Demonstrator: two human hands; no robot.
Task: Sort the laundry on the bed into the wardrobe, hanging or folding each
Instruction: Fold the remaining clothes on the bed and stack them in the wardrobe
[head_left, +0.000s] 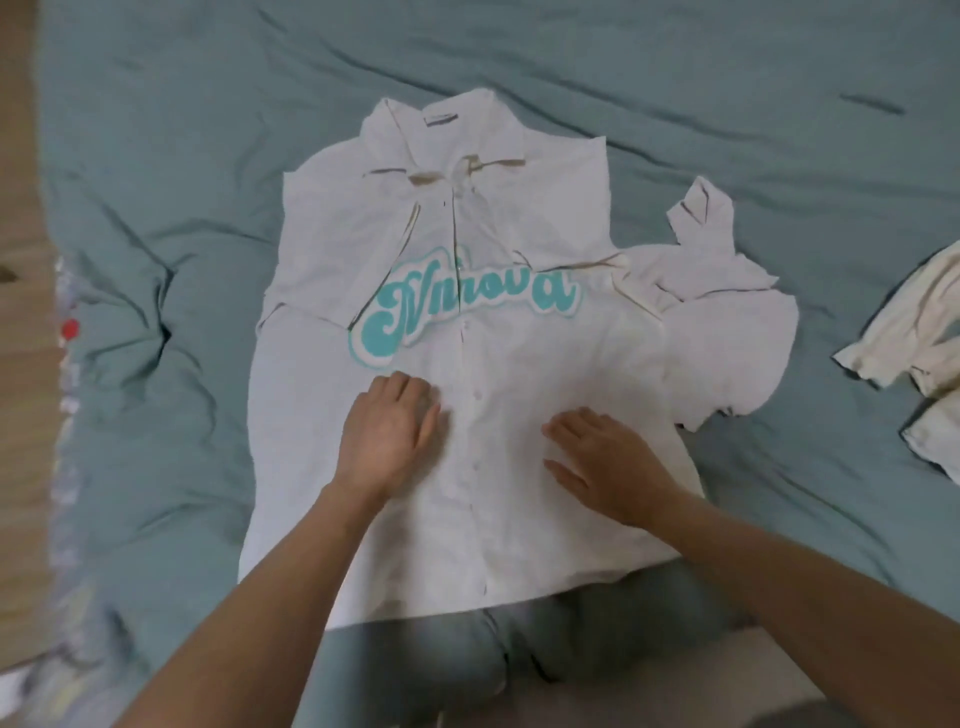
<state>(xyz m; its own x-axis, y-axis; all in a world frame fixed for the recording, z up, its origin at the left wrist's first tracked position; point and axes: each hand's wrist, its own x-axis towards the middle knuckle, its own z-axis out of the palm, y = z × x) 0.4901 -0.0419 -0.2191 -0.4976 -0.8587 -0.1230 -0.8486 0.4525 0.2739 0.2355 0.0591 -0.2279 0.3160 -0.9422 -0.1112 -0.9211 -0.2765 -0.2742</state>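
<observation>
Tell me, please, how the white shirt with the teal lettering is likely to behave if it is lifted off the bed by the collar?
The white shirt would probably hang limp: it lies creased, its right sleeve crumpled. It looks thin, so likely light. The left hand and right hand rest flat on its front, so the smoothed front would probably wrinkle again when lifted from the teal bed cover.

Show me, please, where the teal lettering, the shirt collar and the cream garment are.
teal lettering (462, 306): head view, middle of the script.
shirt collar (470, 127): head view, its back band.
cream garment (914, 332): head view, its crumpled left part.
</observation>
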